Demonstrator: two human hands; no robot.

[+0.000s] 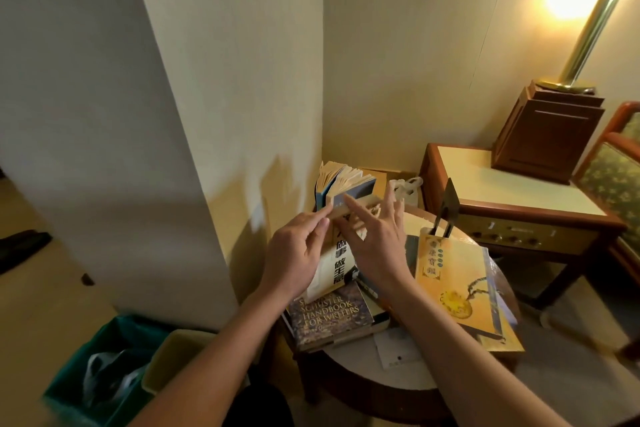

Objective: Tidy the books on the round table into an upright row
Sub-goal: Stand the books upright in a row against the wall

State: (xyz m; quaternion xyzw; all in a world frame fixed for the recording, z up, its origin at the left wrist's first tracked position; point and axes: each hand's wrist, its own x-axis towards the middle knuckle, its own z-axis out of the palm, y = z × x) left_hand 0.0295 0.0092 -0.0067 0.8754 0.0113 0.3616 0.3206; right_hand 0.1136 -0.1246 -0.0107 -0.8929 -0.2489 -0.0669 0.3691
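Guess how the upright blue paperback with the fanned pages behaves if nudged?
The blue paperback probably tips easily: it stands on end with pages splayed, nothing visibly bracing it. The cover looks soft, so likely floppy when lifted. Curled, yellowed page edges suggest worn paper that could crease.

A round table (pixel 349 362) with a pale top and dark wooden rim stands in the corner. On it lie a dark handbook (pixel 330 317) flat at the near left, a yellow book (pixel 457 282) flat at the right, a white card (pixel 398 350) near the front edge, and upright books (pixel 341 184) at the back
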